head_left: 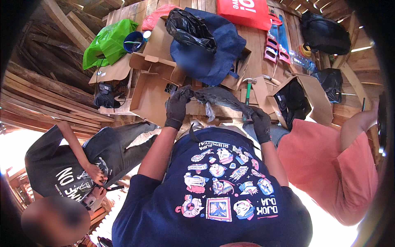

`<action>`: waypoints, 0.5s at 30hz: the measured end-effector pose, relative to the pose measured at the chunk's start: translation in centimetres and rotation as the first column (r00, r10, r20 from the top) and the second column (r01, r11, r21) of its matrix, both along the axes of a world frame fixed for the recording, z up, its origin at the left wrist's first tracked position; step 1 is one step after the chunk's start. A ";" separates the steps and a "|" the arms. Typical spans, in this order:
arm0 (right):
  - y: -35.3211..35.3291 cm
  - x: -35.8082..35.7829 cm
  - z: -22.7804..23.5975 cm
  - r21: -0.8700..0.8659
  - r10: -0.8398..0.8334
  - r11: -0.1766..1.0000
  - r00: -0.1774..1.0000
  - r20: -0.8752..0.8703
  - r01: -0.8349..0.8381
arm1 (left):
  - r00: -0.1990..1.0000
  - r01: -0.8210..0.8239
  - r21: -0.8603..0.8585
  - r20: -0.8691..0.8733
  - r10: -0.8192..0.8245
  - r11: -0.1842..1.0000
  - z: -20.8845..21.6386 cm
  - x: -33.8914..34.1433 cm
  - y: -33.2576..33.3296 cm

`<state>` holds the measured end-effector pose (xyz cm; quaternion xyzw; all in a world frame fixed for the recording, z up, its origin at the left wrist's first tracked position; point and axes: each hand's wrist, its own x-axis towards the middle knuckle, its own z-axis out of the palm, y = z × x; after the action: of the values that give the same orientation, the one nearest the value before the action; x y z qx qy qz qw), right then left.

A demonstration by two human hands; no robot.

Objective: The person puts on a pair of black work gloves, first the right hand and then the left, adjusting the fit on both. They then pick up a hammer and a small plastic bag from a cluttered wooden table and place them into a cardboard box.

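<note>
A crumpled strip of thin dark grey material is stretched between my two hands, above the near edge of the wooden table; whether it is cloth or plastic I cannot tell. My left hand, in a dark glove, is closed on its left end. The right end is gripped by my right hand, gloved the same way and held a little lower. A clear scrap of plastic hangs below the strip. Just beyond my right hand lies a green-handled hammer.
An open cardboard box stands left; another box with black things inside is right. Beyond lie a blue bag, black plastic bag, green bag, red bag and bottle. People sit on both sides.
</note>
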<state>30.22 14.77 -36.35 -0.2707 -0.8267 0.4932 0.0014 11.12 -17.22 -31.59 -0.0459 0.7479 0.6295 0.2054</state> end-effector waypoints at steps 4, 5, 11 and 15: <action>0.3 0.7 1.0 0.156 0.202 0.968 0.979 -0.023 -0.196 | 0.995 -0.098 0.479 0.042 0.089 0.872 -3.0 0.9 0.5; 0.5 0.6 1.6 0.159 0.248 0.956 0.969 0.005 -0.246 | 0.996 -0.092 0.510 0.057 0.074 0.855 -3.1 0.9 0.6; 1.2 0.0 1.4 0.015 0.226 0.974 0.973 0.048 -0.227 | 0.997 0.055 0.466 0.024 -0.075 0.883 -2.8 0.2 1.5; 1.2 -0.4 0.6 -0.079 0.126 0.989 0.992 -0.015 -0.127 | 0.941 0.182 -0.052 -0.282 -0.189 0.982 -2.8 1.7 2.0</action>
<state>29.83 15.97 -35.72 -0.2152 -0.8219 0.5262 -0.0363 12.82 -15.21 -34.37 0.1135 0.7785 0.5979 0.1533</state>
